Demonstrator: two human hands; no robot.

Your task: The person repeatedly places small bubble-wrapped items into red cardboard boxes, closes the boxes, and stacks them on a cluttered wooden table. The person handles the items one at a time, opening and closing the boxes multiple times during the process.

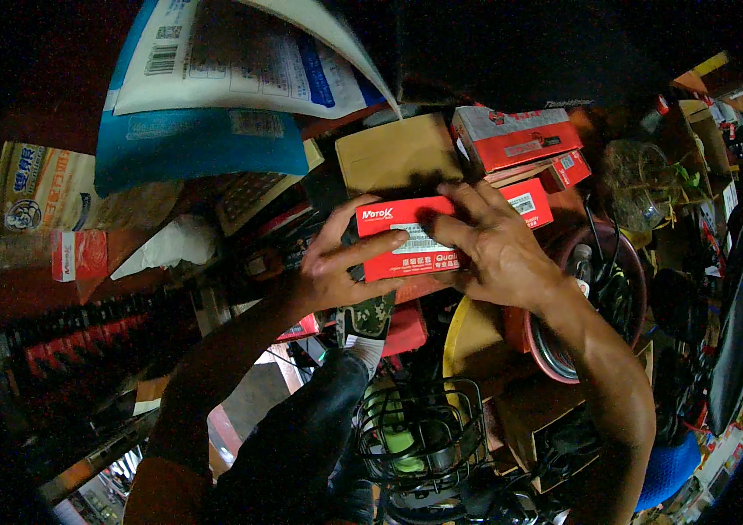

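Between both hands is a small red Motok carton (381, 252) with a white barcode label on its upward face. My left hand (339, 259) grips its left end, the forefinger lying across the face towards the label. From the right, my right hand (499, 239) reaches over the carton, fingers bent onto the label and the far edge; its thumb is mostly hidden. Another red carton (529, 203) with a white label lies just beyond the right hand. A plain brown cardboard box (398, 154) stands behind the held carton.
Large printed sacks (201, 141) hang at the upper left. A red and silver box (519, 141) sits at the back right. Below are a black wire basket (421, 426) and a pink-rimmed basin (640, 282) holding dark items. A small red box (79, 256) is at left.
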